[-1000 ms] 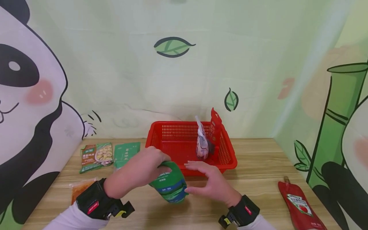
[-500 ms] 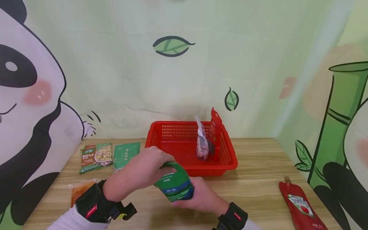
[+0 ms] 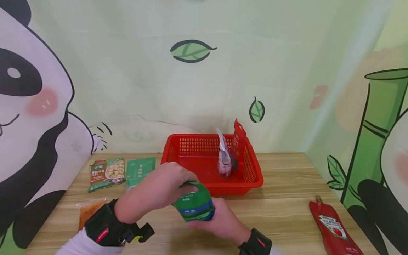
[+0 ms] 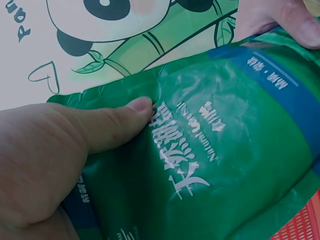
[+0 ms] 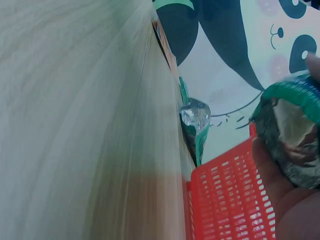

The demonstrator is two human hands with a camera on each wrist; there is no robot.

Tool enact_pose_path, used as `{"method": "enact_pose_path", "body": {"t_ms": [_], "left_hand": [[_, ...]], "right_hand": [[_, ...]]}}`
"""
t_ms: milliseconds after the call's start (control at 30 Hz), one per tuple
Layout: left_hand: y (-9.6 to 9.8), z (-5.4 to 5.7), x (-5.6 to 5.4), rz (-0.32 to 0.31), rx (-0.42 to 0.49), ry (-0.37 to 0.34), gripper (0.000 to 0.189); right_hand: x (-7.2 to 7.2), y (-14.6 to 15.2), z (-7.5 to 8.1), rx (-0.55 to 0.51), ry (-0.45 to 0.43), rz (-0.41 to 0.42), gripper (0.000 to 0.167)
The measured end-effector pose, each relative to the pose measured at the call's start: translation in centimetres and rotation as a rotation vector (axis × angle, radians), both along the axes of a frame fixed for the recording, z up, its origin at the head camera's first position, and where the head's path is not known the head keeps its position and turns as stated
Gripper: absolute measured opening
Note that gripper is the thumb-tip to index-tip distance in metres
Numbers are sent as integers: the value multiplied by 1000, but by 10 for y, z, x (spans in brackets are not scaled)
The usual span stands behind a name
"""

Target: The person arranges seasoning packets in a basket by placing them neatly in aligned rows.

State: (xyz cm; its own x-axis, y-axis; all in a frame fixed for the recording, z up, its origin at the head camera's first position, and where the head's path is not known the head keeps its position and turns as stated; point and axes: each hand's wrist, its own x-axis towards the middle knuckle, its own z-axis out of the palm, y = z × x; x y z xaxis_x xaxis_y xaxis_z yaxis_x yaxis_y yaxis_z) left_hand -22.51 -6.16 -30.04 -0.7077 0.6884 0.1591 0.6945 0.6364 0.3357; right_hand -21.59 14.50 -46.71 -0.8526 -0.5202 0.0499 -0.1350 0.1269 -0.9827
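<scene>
A green bag of salt (image 3: 192,203) with a blue band is held tilted above the table, in front of the red basket. My left hand (image 3: 159,187) grips its upper left end; in the left wrist view the thumb lies flat across the printed face of the salt bag (image 4: 225,130). Round the lower right end, my right hand (image 3: 223,219) curls its fingers and thumb. The right wrist view shows the silvery, folded bottom of the salt bag (image 5: 280,130) against that palm. The fingers behind the bag are hidden.
Behind the hands stands a red plastic basket (image 3: 220,190) with a pinkish-white packet (image 3: 224,162) and a red packet (image 3: 239,141) upright inside. Leftward lie a food-picture packet (image 3: 106,174), a green packet (image 3: 140,170) and an orange packet (image 3: 89,211). A ketchup pouch (image 3: 333,226) lies at right.
My right hand, spread beside the bag a second ago, has moved left and taken hold of its lower end. The salt bag has shifted slightly right and up, still in my left hand.
</scene>
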Motion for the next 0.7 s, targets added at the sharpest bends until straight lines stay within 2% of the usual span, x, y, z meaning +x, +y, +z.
{"method": "enact_pose_path", "body": {"t_ms": [100,167,333,433,567,633,700], "left_hand": [[0,-1,1,-28,-26,15,22],[1,-3,1,-43,-29,51,21],[0,-13,3,-26,43,230,21],[0,-22,6,28,161,347,29],[2,-34,12,89,416,507,40],[3,-39,15,98,546,586,38],[5,-44,18,101,643,668,26]], "right_hand": [[1,-2,-2,-6,14,-4,59],[1,-3,-4,-11,34,-13,58],[1,-5,-5,-5,66,-74,54],[1,-5,-5,-3,72,-108,53],[1,-6,-2,-21,98,-160,51],[1,-7,0,-27,105,-190,51],[0,-7,3,-36,101,-218,52]]}}
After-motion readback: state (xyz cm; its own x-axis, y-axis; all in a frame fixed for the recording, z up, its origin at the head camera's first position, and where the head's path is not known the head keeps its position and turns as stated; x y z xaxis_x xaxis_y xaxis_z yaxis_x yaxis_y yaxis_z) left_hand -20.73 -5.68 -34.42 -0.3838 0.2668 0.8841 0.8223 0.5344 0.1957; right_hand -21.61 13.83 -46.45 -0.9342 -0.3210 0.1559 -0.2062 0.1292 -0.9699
